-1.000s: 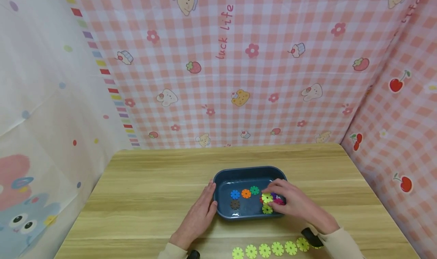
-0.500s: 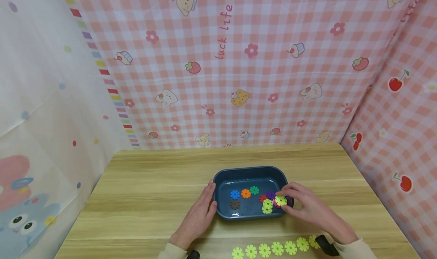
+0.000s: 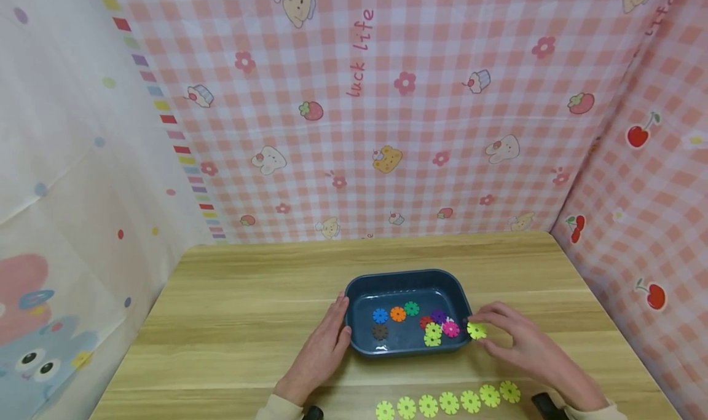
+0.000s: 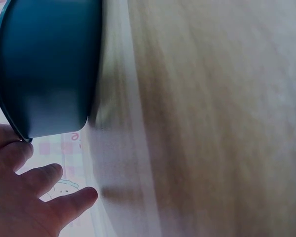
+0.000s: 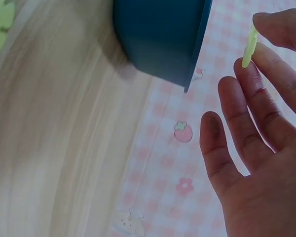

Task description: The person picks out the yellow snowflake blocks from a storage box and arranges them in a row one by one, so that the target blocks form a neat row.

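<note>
A yellow-green notched disc (image 3: 477, 331), the snowflake-shaped building kind, is pinched between the thumb and fingers of my right hand (image 3: 525, 349), just outside the right rim of a dark blue tray (image 3: 409, 349). The right wrist view shows this disc (image 5: 249, 47) edge-on at the fingertips. My left hand (image 3: 321, 349) rests against the tray's left side with its fingers extended. Inside the tray lie blue (image 3: 380, 315), orange (image 3: 397, 313), green (image 3: 412, 308) and dark grey discs (image 3: 380, 332) on the left. Red, purple, pink (image 3: 450, 328) and two yellow-green discs (image 3: 433, 331) cluster on the right.
A row of several yellow-green discs (image 3: 449, 403) lies along the front of the wooden table (image 3: 249, 309). Pink checked cloth (image 3: 354, 131) hangs behind the table, with more cloth on both sides.
My right hand has lifted a yellow-green disc from the tray's right cluster and carried it rightward past the rim. The left hand stays against the tray.
</note>
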A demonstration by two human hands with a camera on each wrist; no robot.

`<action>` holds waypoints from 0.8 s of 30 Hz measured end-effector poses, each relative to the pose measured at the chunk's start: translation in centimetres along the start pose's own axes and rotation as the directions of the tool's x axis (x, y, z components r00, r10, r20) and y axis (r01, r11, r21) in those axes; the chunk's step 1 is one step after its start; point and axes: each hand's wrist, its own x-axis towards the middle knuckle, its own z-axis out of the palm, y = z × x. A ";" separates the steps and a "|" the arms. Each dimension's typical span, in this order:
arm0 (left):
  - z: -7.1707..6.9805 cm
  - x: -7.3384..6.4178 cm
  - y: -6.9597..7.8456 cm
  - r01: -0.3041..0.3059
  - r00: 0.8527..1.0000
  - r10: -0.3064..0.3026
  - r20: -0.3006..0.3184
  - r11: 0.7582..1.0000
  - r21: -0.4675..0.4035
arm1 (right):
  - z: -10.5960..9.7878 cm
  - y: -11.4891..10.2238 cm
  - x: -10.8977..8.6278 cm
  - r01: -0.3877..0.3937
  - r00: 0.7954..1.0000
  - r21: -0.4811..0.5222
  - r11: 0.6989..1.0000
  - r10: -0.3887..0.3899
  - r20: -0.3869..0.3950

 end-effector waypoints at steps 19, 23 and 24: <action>0.0 0.1 0.0 0.008 1.000 -0.008 0.005 1.000 -0.008 | -1.7 1.8 -3.5 -0.077 0.995 -0.039 0.996 0.074 -0.066; 0.0 0.1 0.0 0.004 1.000 -0.004 0.002 1.000 -0.007 | -1.7 2.5 -4.3 -0.037 0.994 -0.053 0.998 0.032 -0.101; 0.0 0.1 0.0 0.003 1.000 -0.003 0.002 1.000 -0.007 | -1.6 2.6 -4.5 -0.029 0.994 -0.051 0.998 0.023 -0.111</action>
